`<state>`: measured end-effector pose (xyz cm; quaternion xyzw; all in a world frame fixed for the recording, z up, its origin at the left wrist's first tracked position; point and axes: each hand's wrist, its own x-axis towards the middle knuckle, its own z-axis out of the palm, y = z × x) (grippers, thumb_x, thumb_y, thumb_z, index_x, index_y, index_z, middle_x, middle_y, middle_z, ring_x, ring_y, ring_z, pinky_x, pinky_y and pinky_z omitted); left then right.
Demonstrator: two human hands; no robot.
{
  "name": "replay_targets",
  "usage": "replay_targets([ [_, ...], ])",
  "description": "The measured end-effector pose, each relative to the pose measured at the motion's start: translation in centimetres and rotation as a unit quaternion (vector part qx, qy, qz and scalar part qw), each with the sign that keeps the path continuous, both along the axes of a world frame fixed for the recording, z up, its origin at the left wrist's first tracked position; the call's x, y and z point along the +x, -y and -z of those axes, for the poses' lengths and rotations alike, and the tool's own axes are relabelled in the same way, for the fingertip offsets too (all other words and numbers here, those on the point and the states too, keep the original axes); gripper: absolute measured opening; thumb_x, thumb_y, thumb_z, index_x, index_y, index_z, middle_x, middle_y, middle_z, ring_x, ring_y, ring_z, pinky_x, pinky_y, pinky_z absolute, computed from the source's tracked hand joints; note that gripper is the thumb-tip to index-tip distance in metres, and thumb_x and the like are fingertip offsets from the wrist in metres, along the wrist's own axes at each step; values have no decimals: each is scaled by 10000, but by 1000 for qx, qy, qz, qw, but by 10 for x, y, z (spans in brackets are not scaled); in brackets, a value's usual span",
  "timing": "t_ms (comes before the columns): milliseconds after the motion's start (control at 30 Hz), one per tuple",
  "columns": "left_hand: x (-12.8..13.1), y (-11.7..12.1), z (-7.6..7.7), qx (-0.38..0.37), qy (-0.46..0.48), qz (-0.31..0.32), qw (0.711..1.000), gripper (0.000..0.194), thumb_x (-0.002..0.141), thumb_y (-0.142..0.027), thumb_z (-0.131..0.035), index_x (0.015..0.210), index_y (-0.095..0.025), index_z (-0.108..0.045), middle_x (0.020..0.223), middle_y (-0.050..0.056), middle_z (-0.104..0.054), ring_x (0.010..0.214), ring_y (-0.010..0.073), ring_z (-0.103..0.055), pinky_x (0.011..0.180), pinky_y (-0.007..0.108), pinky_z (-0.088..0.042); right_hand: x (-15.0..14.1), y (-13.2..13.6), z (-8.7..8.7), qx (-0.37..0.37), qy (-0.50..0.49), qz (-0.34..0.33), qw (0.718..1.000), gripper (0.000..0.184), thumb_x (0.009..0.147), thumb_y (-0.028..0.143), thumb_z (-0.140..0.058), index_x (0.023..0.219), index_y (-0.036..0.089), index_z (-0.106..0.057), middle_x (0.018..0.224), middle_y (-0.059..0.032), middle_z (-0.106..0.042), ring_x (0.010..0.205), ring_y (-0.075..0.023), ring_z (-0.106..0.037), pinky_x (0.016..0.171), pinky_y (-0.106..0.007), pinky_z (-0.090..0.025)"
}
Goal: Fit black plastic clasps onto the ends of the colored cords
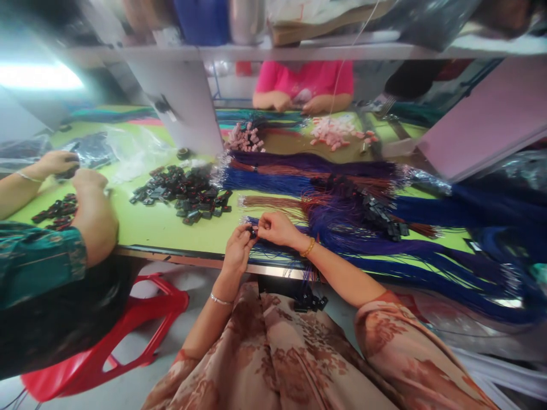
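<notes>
Near the table's front edge, my left hand (238,248) is closed on a small black connector housing (252,232). My right hand (276,229) pinches close against it; its fingertips seem to hold a thin wire, though the wire's end is too small to make out. Bundles of blue wires (337,222) lie to the right, with reddish-brown wires (273,204) just beyond my hands. A heap of loose black housings (188,191) sits to the left. Several wired black connectors (310,300) hang below the table edge in front of my lap.
At the left, a co-worker's hands (60,165) work above a smaller pile of black and red parts (57,210). A person in pink (305,82) sits opposite, behind pink parts (333,134). A loaded shelf (256,53) spans overhead. A red stool (98,347) stands lower left.
</notes>
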<state>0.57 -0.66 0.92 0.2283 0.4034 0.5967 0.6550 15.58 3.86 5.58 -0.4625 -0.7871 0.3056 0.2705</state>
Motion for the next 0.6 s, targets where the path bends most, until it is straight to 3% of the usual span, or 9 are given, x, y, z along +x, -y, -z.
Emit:
replay_targets([
  [300, 4, 2, -1, 3, -23, -10, 1000, 315, 645, -225, -769, 919, -171, -623, 822, 0, -655, 780, 94, -625, 786, 237, -495, -2, 3, 4, 12, -6, -8, 1000, 98, 710, 227, -587, 642, 157, -584, 579, 22, -560, 518, -85, -423, 519, -221, -250],
  [600, 5, 4, -5, -12, -43, 0, 999, 381, 574, -265, -820, 879, -165, -614, 780, -2, -667, 747, 106, -638, 789, 267, -513, 2, 2, 8, 42, 5, -57, 997, 95, 757, 188, -547, 723, 146, -626, 657, -5, -617, 567, -95, -469, 561, -219, -284],
])
